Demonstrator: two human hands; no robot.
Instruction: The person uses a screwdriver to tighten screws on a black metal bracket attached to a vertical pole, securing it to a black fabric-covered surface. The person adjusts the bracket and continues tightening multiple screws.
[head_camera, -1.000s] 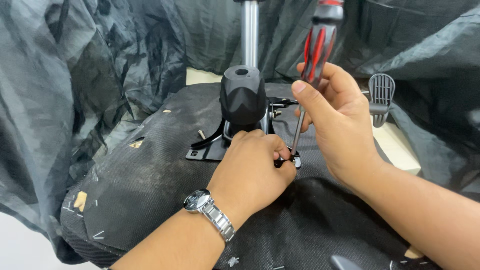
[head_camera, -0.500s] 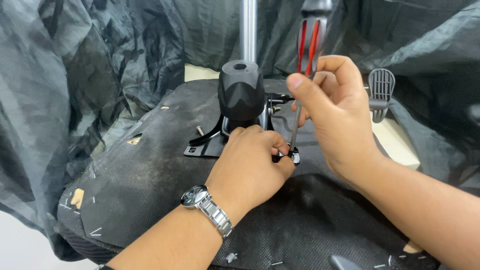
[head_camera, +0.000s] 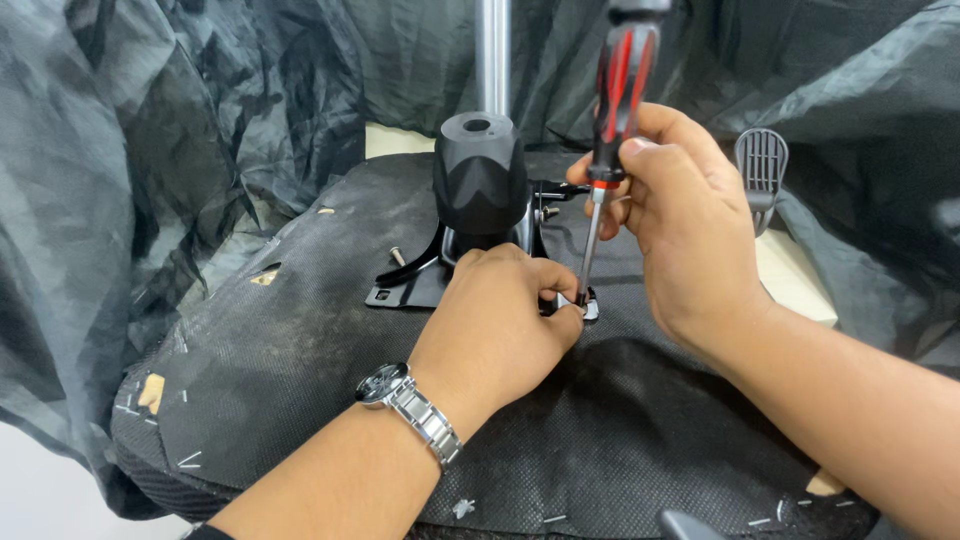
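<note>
Driving calls for keeping the screwdriver (head_camera: 612, 150) upright in the right hand (head_camera: 690, 230)'s clamped fingers while left hand (head_camera: 495, 330) fingertips pinch the screw (head_camera: 578, 303).

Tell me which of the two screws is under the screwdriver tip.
The screw pinched by the left hand, under the red-and-black screwdriver. The other screw lies loose, untouched, left of the black bracket.

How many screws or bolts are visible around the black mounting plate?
2: a loose screw left of the mounting plate, and one at the screwdriver tip under the left hand. Others may be hidden.
</note>
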